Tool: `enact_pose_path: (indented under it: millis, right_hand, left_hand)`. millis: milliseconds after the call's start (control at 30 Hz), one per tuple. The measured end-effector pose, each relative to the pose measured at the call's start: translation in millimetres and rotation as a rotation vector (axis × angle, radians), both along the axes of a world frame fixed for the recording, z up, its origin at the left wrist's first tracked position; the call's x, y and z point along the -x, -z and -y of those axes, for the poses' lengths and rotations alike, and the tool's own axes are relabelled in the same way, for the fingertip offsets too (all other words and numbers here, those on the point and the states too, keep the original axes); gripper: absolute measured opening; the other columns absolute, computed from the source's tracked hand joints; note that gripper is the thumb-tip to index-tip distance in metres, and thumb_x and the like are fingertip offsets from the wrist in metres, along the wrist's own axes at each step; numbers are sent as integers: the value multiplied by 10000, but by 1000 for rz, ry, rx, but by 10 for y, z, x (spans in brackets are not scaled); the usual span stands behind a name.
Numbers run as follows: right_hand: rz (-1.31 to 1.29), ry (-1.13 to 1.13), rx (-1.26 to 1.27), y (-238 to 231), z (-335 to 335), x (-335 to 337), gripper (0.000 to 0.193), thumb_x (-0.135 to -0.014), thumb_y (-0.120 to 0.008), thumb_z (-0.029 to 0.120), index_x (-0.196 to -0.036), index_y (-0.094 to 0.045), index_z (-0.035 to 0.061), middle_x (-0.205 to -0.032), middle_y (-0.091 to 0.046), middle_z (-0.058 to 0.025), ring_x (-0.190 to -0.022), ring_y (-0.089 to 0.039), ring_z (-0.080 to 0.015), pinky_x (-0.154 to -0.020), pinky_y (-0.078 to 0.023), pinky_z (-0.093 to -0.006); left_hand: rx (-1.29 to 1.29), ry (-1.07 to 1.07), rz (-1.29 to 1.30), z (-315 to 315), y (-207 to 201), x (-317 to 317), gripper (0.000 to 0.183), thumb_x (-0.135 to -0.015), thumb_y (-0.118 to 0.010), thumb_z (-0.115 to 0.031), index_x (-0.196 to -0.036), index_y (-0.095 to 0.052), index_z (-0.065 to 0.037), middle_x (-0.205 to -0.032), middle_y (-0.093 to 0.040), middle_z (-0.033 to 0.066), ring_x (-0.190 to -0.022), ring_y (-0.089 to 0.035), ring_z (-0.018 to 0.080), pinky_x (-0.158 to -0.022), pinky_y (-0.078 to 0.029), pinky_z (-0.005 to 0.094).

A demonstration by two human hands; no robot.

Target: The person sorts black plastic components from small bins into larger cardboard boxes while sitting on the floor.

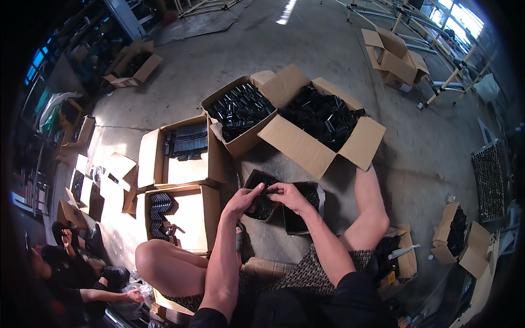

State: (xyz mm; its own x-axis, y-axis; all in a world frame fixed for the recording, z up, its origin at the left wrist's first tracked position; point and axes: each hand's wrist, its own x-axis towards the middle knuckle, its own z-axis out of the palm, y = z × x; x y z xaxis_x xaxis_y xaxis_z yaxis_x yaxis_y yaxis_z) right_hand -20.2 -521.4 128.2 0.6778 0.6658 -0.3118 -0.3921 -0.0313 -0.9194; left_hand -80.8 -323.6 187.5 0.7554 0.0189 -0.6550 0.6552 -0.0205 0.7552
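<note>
My left hand (244,200) and my right hand (288,197) meet over two small open boxes on the floor between my legs. Fingers of both hands are closed in a pinch around something small and dark, too small to name. Below my left hand is the left small box (254,176), with small dark pieces inside. The right small box (321,201) stands against it, partly covered by my right hand and forearm; its inside looks dark.
Beyond are two large cartons of loose black parts (240,109) (326,117). Left of my hands, two cartons hold neatly stacked black parts (188,138) (160,210). Another person (68,273) sits at lower left. More cartons (398,63) and a pipe frame (451,79) stand around.
</note>
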Motion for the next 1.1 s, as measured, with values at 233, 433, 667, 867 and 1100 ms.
enact_pose_path:
  millis: [233, 433, 667, 867, 1100]
  right_hand:
    - [65, 293, -28, 378, -95, 187, 192, -899, -624, -53, -1088, -662, -49, -958, -703, -76, -864, -667, -113, -760, -554, -252]
    - [301, 222, 124, 428, -113, 200, 209, -876, -630, -70, -1078, -680, -54, -965, -711, -91, -903, -672, -134, -795, -551, -257]
    - [401, 212, 198, 379, -138, 214, 218, -853, -610, -85, -1053, -692, -64, -942, -724, -100, -871, -682, -141, -777, -555, -259]
    - [317, 230, 189, 410, -103, 234, 228, -841, -631, -56, -1059, -698, -57, -944, -723, -92, -872, -681, -134, -769, -552, -256]
    - [339, 226, 158, 413, -100, 186, 240, -844, -628, -55, -1074, -696, -53, -951, -723, -89, -870, -678, -125, -763, -547, -252]
  left_hand:
    - [100, -88, -88, -15, 205, 3, 462, -921, -675, -459, -952, -674, 2, -750, -635, 47, -543, -440, 80, -506, -375, 246]
    - [135, -32, -168, -12, 152, 9, 439, -962, -618, -446, -970, -656, -9, -778, -654, 71, -534, -457, 85, -468, -364, 247]
    - [237, -1, -188, -20, 305, 27, 445, -977, -591, -447, -975, -655, -7, -758, -658, 80, -520, -472, 92, -457, -354, 248]
    - [152, -63, -194, -28, 300, 17, 450, -979, -586, -453, -977, -654, -8, -763, -643, 76, -514, -452, 96, -455, -349, 249]
    - [252, -36, -203, -11, 266, 5, 464, -977, -580, -469, -988, -649, -10, -769, -643, 88, -504, -443, 95, -446, -335, 249]
